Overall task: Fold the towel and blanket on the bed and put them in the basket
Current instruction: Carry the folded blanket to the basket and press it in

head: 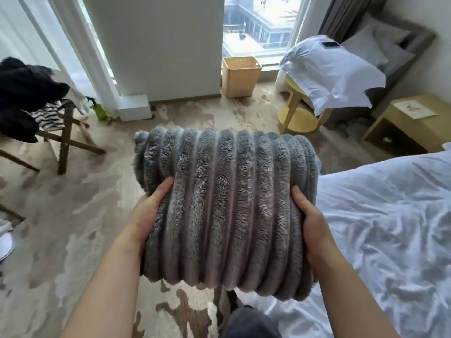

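Note:
A folded grey ribbed plush blanket is held up in the air over the carpet, left of the bed. My left hand grips its left side with the thumb on top. Its right side is gripped by my right hand, thumb on top, fingers hidden underneath. A yellow plastic basket stands on the floor by the window, well beyond the blanket. I see no towel.
A yellow round side table with a white cloth and a phone on it stands right of the basket. A wooden nightstand is at the far right. A folding rack with dark clothes is at the left. Patterned carpet lies between.

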Demonstrator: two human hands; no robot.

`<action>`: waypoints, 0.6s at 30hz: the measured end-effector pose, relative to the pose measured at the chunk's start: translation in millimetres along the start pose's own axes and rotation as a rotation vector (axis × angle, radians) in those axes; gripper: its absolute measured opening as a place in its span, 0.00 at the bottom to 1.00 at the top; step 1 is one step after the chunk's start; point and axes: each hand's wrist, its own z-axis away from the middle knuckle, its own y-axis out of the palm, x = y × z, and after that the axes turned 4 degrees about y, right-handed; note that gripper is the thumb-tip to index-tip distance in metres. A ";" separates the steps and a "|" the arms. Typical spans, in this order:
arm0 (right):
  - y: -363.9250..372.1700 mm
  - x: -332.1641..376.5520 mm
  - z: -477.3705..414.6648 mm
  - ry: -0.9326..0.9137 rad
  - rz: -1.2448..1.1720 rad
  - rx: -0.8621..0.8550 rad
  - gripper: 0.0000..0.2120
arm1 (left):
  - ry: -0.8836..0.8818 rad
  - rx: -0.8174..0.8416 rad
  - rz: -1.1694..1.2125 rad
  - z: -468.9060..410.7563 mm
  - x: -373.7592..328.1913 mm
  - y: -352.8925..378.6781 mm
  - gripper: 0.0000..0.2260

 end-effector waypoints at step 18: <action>78.1 240.8 -432.3 -0.108 -0.101 -0.151 0.39 | -0.075 0.161 -0.019 -469.6 -192.1 132.3 0.32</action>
